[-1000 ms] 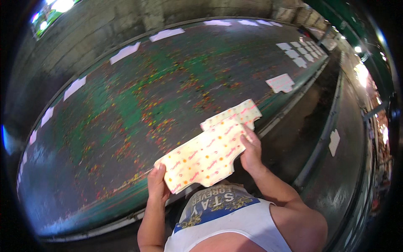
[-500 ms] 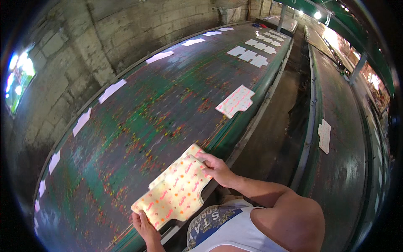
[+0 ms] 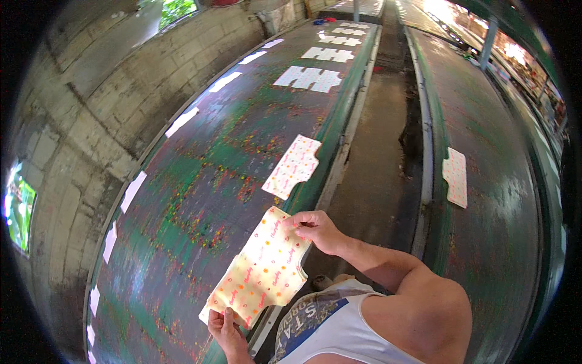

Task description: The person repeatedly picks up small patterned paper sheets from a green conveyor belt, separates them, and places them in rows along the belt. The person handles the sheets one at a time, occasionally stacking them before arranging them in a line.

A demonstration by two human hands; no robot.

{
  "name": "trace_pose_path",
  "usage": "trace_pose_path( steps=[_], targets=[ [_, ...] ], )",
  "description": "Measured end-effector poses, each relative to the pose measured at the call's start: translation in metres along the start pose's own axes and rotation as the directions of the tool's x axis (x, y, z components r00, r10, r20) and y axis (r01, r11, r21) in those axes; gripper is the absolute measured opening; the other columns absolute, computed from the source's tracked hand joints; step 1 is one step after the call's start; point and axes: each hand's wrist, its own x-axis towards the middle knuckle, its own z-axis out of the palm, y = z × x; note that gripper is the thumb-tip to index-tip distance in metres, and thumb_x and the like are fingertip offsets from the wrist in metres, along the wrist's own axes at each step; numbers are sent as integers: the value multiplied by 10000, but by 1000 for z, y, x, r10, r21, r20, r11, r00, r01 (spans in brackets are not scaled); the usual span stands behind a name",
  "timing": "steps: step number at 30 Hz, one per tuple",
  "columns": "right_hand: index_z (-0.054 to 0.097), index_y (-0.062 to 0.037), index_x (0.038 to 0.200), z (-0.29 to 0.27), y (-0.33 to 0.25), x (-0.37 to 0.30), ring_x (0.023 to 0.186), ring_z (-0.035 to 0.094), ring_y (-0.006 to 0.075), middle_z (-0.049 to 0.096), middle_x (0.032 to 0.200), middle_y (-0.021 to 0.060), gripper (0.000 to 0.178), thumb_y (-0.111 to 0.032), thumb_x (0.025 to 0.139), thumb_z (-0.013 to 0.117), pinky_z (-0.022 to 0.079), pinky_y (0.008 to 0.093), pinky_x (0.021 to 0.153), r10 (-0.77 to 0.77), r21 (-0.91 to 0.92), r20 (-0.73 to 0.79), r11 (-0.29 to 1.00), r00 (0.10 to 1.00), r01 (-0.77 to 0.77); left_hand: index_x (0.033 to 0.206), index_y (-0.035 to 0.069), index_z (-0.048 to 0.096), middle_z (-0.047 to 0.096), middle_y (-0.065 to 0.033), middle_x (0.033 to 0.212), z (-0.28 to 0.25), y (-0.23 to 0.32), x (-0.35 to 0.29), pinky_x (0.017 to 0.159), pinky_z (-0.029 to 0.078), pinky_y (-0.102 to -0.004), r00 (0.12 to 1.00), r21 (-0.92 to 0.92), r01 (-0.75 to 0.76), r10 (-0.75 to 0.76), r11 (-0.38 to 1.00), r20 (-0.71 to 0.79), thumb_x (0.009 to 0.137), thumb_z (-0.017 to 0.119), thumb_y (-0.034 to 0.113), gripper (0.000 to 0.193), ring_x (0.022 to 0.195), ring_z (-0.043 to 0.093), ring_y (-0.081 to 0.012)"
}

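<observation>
Patterned fabric piece (image 3: pixel 262 270) now lower onto long table (image 3: pixel 200 182) edge; left hand (image 3: pixel 225 324) pinches near corner, right hand (image 3: pixel 318 230) grips far corner.

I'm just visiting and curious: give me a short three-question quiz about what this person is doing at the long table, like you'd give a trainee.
1. True or false: both hands grip the patterned fabric piece at opposite ends.
2. Multiple choice: a second patterned piece lies where?
A. flat on the same long table, farther along near its edge
B. on the floor of the aisle
C. draped over the person's shoulder
3. Fill in: the wall to the left of the table is built of grey ______.

Key
1. True: the left hand pinches the near end, the right hand the far end.
2. A
3. blocks
</observation>
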Motion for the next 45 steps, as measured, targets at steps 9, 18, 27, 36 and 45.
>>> trace_pose_path(
  steps=[9, 18, 27, 36, 45],
  targets=[
    [805, 27, 1206, -27, -13, -59, 919, 696, 72, 800, 1060, 53, 243, -66, 990, 745, 561, 257, 805, -36, -133, -198, 991, 979, 10, 1271, -72, 698, 783, -118, 1070, 22, -27, 4, 786, 581, -276, 980, -146, 16, 14, 989, 200, 1040, 639, 7, 252, 879, 735, -131],
    [795, 50, 1185, -81, 0, -76, 966, 719, 100, 801, 1081, 74, 198, -11, 1012, 722, 574, 274, 874, -12, -143, -310, 989, 951, -34, 1285, -78, 683, 786, -139, 1120, 71, -31, 20, 883, 632, -340, 970, -172, 99, -56, 980, 239, 1046, 605, 29, 274, 1005, 771, -184],
    [798, -4, 1164, -255, -19, -53, 965, 744, 153, 799, 1093, 101, 194, -65, 998, 719, 592, 304, 852, 31, -285, -226, 954, 974, -96, 1321, -76, 648, 778, -178, 1162, 205, -29, 58, 831, 688, -411, 966, -60, -77, 89, 995, 242, 1051, 563, 95, 331, 983, 799, -258],
    [703, 10, 1294, -578, -33, -292, 1318, 642, 444, 702, 1368, 255, 634, -543, 986, 683, 515, 545, 1072, -164, -219, -960, -70, 228, -973, 1281, -65, 704, 786, -155, 1135, 262, 3, 118, 821, 663, -379, 973, -120, -216, 225, 969, 61, 1027, 605, 88, 312, 948, 792, -243],
    [702, 126, 1136, -606, 10, -349, 1095, 730, 514, 743, 1142, 355, 740, -576, 912, 779, 563, 602, 963, -61, -64, -996, 99, 58, -993, 1228, -13, 707, 740, -78, 1054, 228, 5, 152, 801, 694, -398, 905, -51, -276, 242, 960, -349, 995, 680, 128, 274, 997, 792, -255]
  ],
)
